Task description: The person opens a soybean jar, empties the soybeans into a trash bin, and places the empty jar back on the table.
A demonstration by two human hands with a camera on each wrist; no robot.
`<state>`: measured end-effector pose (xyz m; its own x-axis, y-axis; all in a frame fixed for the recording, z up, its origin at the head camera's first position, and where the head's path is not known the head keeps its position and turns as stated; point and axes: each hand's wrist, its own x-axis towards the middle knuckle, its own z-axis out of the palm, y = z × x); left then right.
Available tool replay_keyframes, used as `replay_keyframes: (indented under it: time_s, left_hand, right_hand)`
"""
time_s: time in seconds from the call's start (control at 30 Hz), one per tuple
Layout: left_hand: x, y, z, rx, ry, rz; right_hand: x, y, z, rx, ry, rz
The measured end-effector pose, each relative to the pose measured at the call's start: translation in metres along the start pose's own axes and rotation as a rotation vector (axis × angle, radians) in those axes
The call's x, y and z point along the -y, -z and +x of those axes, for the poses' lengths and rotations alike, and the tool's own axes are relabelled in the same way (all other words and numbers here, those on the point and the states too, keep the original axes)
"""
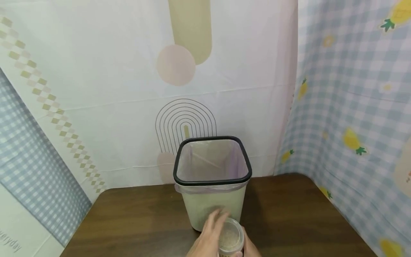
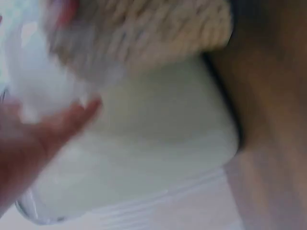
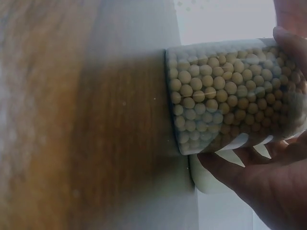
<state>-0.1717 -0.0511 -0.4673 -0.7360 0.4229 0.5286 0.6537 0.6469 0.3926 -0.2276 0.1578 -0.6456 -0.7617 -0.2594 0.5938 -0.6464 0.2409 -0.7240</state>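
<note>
A clear jar of round beige beans [image 3: 230,96] stands upright on the brown table [image 1: 138,217], just in front of 1 pale bin [image 1: 213,200]. The right hand [image 3: 276,179] grips the jar, thumb and fingers clamped round its 2 sides. The left hand [image 1: 208,233] is at the translucent lid [image 1: 230,235] — blurred, its fingers fairly straight and apart. A liner [image 1: 205,160] fills the bin; a patterned cloth [image 1: 128,89] hangs behind.
</note>
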Motion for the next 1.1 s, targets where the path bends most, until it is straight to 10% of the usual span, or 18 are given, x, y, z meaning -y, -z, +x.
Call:
replay_keyframes:
  time_s: [0.23,0.67,0.97,1.1]
  left_hand:
    - [0.007,0.027,0.011,0.289,-0.244,0.144]
    - [0.006,0.015,0.018,0.051,-0.128,0.339]
    - [0.015,0.032,0.022,0.346,-0.242,0.075]
    - [0.011,0.037,0.025,0.296,-0.295,0.166]
  right_hand:
    - [0.004,0.003,-0.002,0.042,-0.014,0.019]
    - [-0.005,-0.004,-0.002,-0.034,-0.154,-0.092]
    - [-0.008,0.001,-0.005,0.000,-0.013,-0.087]
    - [-0.003,0.002,-0.004,0.010,-0.047,-0.063]
